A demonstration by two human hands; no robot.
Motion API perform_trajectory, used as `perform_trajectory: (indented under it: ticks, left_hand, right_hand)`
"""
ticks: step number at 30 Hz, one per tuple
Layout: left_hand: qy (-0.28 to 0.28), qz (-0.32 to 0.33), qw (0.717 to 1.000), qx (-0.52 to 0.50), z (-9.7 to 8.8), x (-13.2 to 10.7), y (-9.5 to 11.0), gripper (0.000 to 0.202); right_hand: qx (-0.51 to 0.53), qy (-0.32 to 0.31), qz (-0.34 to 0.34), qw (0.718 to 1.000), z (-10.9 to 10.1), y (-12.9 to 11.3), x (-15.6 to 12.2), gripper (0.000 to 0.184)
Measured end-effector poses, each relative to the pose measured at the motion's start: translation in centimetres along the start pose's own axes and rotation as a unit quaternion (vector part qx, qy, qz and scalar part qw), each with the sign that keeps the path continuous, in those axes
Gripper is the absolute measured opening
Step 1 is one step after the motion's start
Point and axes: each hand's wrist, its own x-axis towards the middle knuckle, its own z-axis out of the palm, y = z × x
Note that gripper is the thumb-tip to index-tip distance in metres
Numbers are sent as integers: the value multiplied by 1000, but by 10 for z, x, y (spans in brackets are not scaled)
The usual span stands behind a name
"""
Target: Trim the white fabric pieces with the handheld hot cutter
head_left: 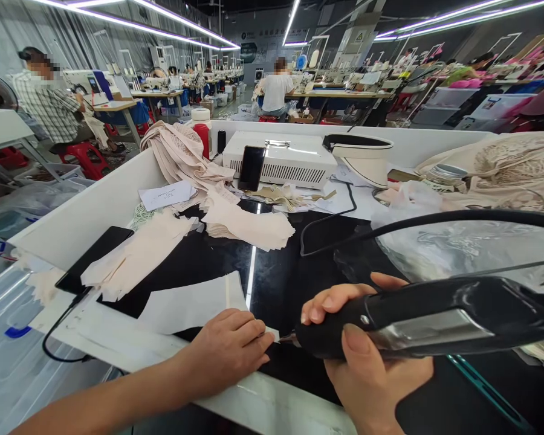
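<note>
My right hand (367, 362) is wrapped around a thick black corded handheld tool (417, 317) with a metal strip on its side. The tool's thin metal tip (290, 340) points left, close to the end of a white cut piece (194, 302) lying on the black work surface (294, 266). My left hand (229, 344) presses down on that piece with its fingers together and curled, just left of the tip. A pale strip crosses the piece near its upper right. Whether it is fabric or paper I cannot tell. The fingers hide part of its near edge.
Stacks of cream cut pieces (249, 223) lie further back. A dark phone (251, 168) leans on a white metal box (281, 158). Clear plastic (453, 248) and a black cable (471, 215) occupy the right. A teal tool (487, 389) lies below. People sew in the background.
</note>
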Motion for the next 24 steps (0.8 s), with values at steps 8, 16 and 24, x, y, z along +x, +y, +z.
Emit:
perform_trajectory:
  ticks: [8, 16, 24]
  left_hand:
    - [-24, 3, 1000, 0, 0, -2, -1, 24]
    - [-2, 7, 1000, 4, -10, -9, -6, 21]
    - [-13, -4, 1000, -9, -10, -18, -11, 23]
  right_hand:
    - [-23, 9, 3, 1000, 0, 3, -4, 48]
    - [-12, 7, 5, 1000, 1, -1, -3, 49]
    - [-7, 8, 4, 1000, 3, -2, -1, 48]
